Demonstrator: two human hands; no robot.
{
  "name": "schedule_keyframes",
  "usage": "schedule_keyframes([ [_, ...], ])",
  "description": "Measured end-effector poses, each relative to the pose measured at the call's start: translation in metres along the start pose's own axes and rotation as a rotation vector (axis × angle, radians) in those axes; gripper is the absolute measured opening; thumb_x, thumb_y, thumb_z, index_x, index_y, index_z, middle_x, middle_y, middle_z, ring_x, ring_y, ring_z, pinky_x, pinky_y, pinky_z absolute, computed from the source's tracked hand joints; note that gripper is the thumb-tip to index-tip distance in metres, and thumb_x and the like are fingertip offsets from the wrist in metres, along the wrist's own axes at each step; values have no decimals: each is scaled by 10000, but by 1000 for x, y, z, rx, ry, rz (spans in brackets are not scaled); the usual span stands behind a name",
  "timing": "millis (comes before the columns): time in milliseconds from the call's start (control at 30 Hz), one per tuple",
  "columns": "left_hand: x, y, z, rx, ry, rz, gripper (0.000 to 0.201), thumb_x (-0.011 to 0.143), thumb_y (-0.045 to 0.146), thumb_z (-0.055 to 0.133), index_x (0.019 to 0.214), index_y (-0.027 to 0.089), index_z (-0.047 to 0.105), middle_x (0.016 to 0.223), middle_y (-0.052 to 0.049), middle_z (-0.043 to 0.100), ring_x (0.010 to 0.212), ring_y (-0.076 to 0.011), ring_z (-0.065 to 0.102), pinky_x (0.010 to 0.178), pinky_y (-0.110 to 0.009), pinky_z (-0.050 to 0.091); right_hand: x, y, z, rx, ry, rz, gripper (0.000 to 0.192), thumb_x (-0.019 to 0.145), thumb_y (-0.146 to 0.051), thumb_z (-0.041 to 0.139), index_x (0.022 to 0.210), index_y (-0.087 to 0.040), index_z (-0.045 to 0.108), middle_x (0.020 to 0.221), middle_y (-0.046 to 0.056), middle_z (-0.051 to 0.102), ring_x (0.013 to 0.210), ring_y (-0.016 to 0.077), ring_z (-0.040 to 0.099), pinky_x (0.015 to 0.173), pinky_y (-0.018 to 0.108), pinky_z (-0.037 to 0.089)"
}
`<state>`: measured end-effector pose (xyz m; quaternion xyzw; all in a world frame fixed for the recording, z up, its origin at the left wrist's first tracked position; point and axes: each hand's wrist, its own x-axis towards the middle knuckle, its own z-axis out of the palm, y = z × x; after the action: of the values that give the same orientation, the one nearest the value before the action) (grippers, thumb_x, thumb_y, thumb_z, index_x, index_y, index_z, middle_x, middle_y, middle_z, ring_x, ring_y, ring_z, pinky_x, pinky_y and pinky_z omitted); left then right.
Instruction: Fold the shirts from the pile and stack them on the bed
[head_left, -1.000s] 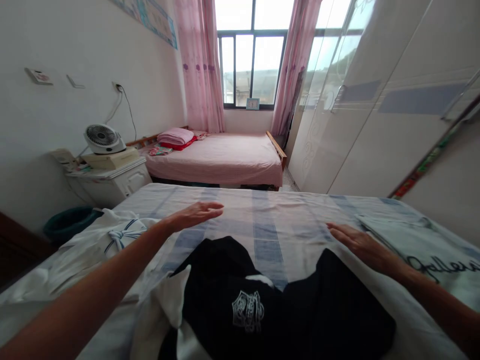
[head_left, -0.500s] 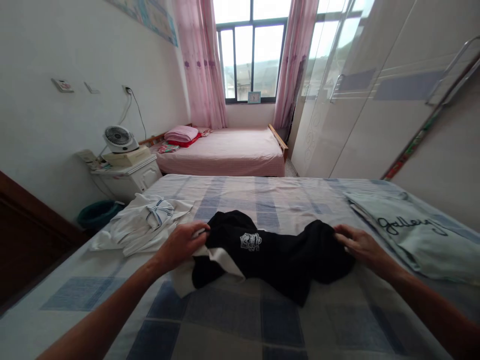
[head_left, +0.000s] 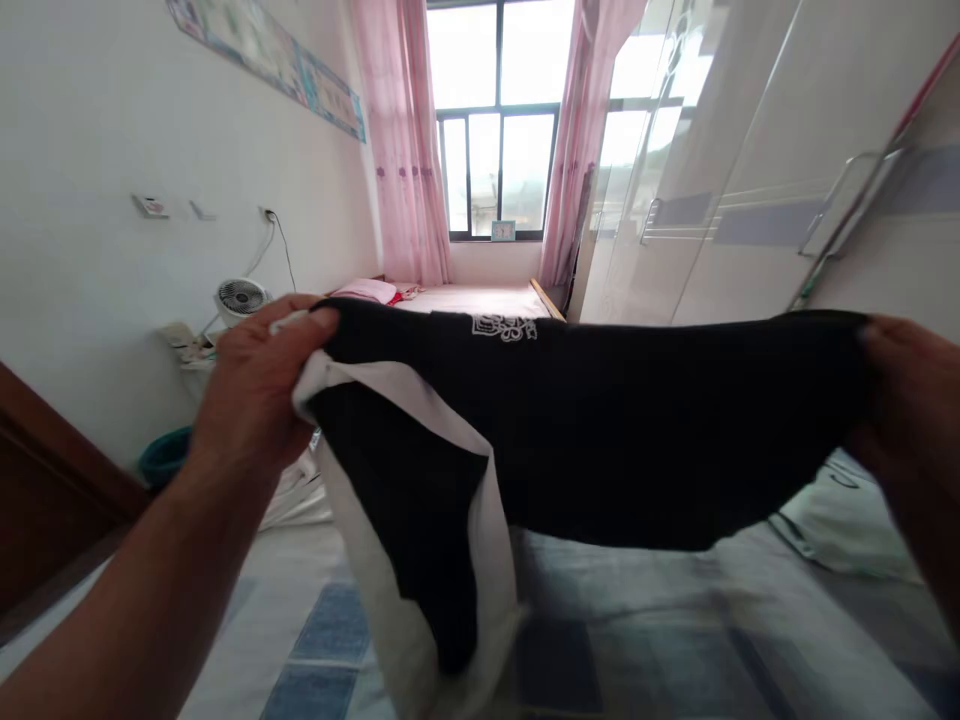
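Observation:
A black garment (head_left: 637, 430) with white parts and a white emblem hangs stretched between my two hands, above the checked bed. I cannot tell whether it is a shirt or another piece of clothing. My left hand (head_left: 262, 375) is closed on its upper left end, where black and white cloth meet. At the far right my right hand (head_left: 904, 385), blurred, grips the other upper end. A white panel and a black flap hang down below my left hand. Partly hidden behind the cloth, a pale green folded garment (head_left: 855, 520) lies on the right.
Under the cloth spreads a blue and white checked bed (head_left: 315, 640). Beyond it stands a second bed (head_left: 450, 298) with pink bedding, below the window. A fan (head_left: 241, 297) and a teal bin (head_left: 163, 455) are on the left. White wardrobe doors (head_left: 735, 200) line the right side.
Both hands have lifted the black garment off the bed, toward me, and spread it wider. The view has tilted upward a little.

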<state>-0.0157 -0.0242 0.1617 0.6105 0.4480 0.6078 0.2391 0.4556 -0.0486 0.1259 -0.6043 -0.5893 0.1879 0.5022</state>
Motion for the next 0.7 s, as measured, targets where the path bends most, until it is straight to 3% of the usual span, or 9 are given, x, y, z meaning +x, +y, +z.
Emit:
schedule_keyframes([
  [100,32,-40,18,123,82,100,217,816,425,550,869,225,617,751,36,585,676,-129,564,644,-281,491,40,-5,42,138,263,-46,356,792,-581,495,1038,-325,518,887,46,686,835,236,642,625,373,535],
  [200,67,-87,36,500,105,174,263,882,362,462,965,175,629,875,-6,611,887,-163,576,877,-334,462,84,2,83,52,299,7,359,845,-502,421,1092,-252,488,1025,78,664,858,215,640,658,368,541],
  [267,81,-115,43,590,105,147,292,885,282,458,1091,123,591,1071,-90,596,1050,-218,547,986,-402,398,103,16,104,-51,300,64,365,825,-417,484,1121,-204,488,1093,118,640,926,224,629,768,385,524],
  [333,78,-136,45,645,25,122,380,879,251,471,1208,70,522,1206,-175,543,1160,-273,501,1031,-455,351,104,32,120,-130,278,117,418,740,-333,608,1114,-169,518,1121,155,626,969,259,622,871,424,482],
  [433,42,-151,37,659,-230,146,334,831,277,569,1120,112,604,1161,-141,605,1148,-253,536,1032,-389,386,67,52,137,-263,72,43,455,715,-317,631,1140,-177,548,1160,144,619,1012,287,618,920,446,461],
  [500,5,-152,26,619,-528,188,301,837,347,578,1087,191,640,1223,-81,598,1164,-223,540,1030,-358,402,25,60,143,-334,-145,-145,424,796,-389,542,1178,-206,546,1170,121,620,1054,275,604,899,432,484],
  [567,-30,-149,14,613,-771,199,434,799,407,630,1202,250,590,1366,-69,501,1252,-249,473,1042,-385,395,-19,64,146,-379,-381,-317,409,844,-419,498,1214,-251,544,1257,88,582,1140,251,559,955,417,456],
  [633,-57,-145,6,640,-903,209,611,729,384,713,1299,294,511,1450,-70,404,1300,-274,418,1049,-404,389,-53,67,145,-475,-503,-437,418,821,-434,551,1214,-293,558,1308,62,555,1210,253,508,989,424,425],
  [700,-71,-145,3,702,-925,252,695,690,302,750,1329,304,477,1466,-80,376,1324,-293,379,1065,-432,366,-72,75,140,-606,-502,-515,437,791,-405,599,1217,-310,568,1322,56,550,1251,271,467,1014,458,383],
])
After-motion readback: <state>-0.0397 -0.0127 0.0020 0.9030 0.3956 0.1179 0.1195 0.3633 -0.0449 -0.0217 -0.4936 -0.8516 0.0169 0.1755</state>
